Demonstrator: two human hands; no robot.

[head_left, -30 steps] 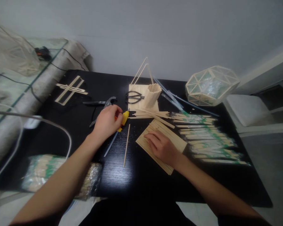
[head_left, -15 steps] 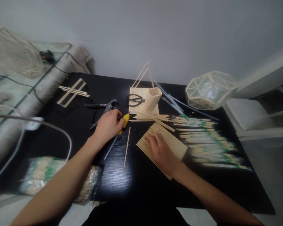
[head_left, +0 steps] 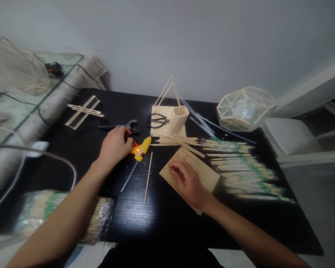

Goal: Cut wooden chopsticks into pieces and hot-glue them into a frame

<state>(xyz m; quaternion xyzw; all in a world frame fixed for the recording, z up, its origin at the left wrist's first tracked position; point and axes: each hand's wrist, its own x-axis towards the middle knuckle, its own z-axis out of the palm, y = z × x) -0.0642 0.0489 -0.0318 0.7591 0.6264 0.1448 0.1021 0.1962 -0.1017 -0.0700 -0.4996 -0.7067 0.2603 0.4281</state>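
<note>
My left hand (head_left: 115, 144) is over the pliers (head_left: 131, 126), hiding part of them, with thumb and index finger apart. Close to its thumb lies a yellow glue gun (head_left: 141, 149), its small light lit and a clear glue stick (head_left: 129, 176) at its rear. My right hand (head_left: 188, 182) rests over a flat panel of thin wooden sticks (head_left: 206, 173), fingers curled together; whatever is between the fingertips is too small to name. One loose stick (head_left: 148, 178) lies between the hands.
Behind stand a stick base (head_left: 163, 130) with a cup (head_left: 179, 119) and black scissors (head_left: 158, 120). Stick bundles (head_left: 248, 171) and a geometric frame (head_left: 245, 108) are right; crossed sticks (head_left: 84, 111), a wrapped pack (head_left: 44, 208) and a cable (head_left: 58, 157) are left.
My left hand has moved left, away from the glue gun, which now shows more fully. My right hand's fingers have curled closer together above the panel.
</note>
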